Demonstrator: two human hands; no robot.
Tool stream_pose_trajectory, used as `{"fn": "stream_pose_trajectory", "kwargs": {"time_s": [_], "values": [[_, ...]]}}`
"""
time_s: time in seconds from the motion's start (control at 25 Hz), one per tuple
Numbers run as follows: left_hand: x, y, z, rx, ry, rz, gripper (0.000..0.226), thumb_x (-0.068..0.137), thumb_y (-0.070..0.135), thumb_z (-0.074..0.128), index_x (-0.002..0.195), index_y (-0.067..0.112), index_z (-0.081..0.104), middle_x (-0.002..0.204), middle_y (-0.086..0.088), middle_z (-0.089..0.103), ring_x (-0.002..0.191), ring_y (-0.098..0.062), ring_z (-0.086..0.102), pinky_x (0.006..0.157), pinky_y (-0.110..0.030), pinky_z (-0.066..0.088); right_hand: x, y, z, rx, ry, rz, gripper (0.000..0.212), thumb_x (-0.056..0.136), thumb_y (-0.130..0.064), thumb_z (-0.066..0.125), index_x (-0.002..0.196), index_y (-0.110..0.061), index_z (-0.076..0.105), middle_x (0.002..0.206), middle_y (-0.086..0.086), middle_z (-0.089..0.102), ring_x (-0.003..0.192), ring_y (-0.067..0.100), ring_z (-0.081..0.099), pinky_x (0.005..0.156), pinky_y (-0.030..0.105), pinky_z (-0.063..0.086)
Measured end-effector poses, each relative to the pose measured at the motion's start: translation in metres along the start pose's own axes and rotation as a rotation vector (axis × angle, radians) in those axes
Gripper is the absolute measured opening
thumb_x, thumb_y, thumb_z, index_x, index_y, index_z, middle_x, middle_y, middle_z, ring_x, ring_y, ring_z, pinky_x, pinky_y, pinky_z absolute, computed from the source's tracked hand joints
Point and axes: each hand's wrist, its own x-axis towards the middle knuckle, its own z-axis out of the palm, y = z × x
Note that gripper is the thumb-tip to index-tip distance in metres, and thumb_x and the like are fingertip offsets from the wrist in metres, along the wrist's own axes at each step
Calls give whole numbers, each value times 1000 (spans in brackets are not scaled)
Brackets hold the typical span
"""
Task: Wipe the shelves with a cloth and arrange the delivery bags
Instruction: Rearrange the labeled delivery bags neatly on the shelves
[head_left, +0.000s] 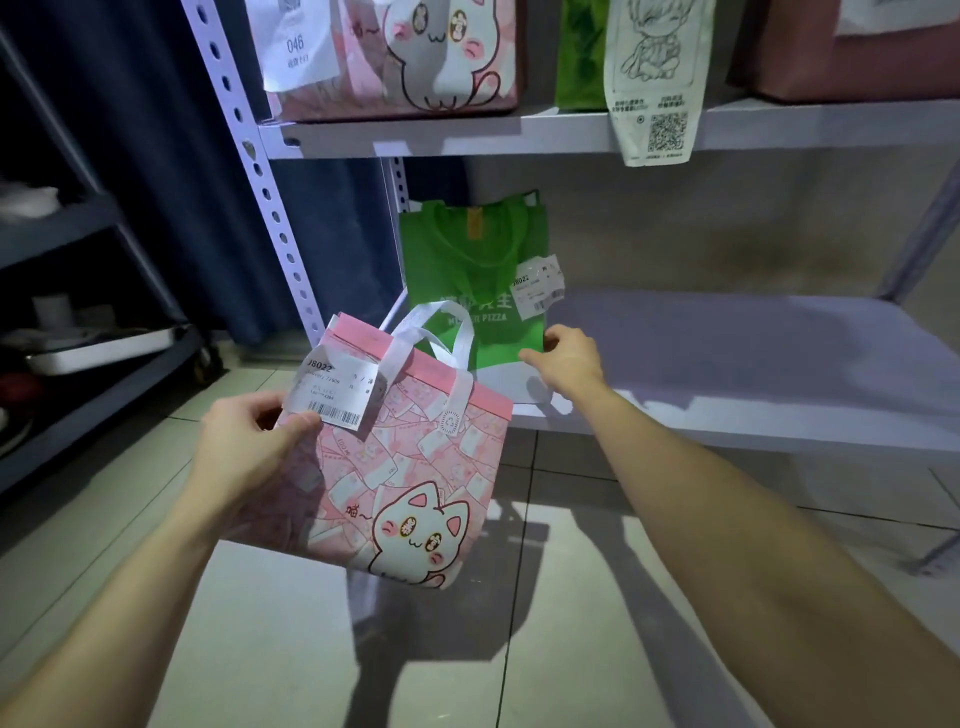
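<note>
Nearest, the left grip (249, 441) pinched the pink cat bag (410, 467) at its top, off the floor (571, 649). The right grip (566, 358) clasped the green bag (467, 291) on the lower shelf (753, 353). Both seemed light and floppy, best lifted by their handles.

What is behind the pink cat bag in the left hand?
Behind the pink cat bag, held by the left hand, stands the green bag on the lower shelf. The right hand grips its lower edge. The pink bag's handles cover its lower left part.
</note>
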Motion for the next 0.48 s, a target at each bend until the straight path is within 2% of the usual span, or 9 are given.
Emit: {"fn": "stream_pose_trajectory", "kwargs": {"time_s": [0.12, 0.2, 0.28, 0.36, 0.48], "values": [[4, 3, 9, 12, 19, -4, 25, 91, 26, 82, 89, 51, 79, 76, 19, 78, 68, -11, 68, 66, -30, 54, 5, 8, -6, -98, 76, 39, 12, 101, -23, 67, 94, -14, 66, 95, 7, 70, 83, 28, 63, 64, 32, 46], [7, 9, 20, 17, 10, 14, 20, 90, 27, 82, 85, 46, 81, 77, 21, 79, 72, -10, 71, 66, -31, 55, -2, 28, -26, -107, 174, 24, 15, 102, -18, 59, 87, -17, 55, 82, 4, 63, 73, 28, 56, 55, 31, 36], [9, 20, 38, -16, -28, 29, 14, 88, 31, 82, 85, 44, 82, 79, 18, 80, 75, -15, 74, 69, -34, 56, -13, 64, -60, -116, 265, -10, 15, 102, -18, 57, 88, -19, 51, 75, 1, 58, 68, 27, 54, 56, 33, 35], [10, 31, 62, -41, -90, 55, 11, 89, 32, 82, 89, 43, 82, 81, 14, 81, 76, -18, 75, 68, -35, 57, -26, 108, -100, -138, 376, -18, 8, 103, -19, 55, 95, -17, 54, 77, 3, 60, 69, 29, 54, 61, 35, 37], [7, 51, 100, -52, -144, 96, 15, 94, 30, 82, 91, 45, 80, 79, 17, 81, 66, -6, 75, 60, -29, 53, -44, 167, -151, -198, 534, 29, 6, 105, -21, 52, 101, -16, 55, 81, 6, 61, 74, 33, 57, 64, 38, 39]]}}
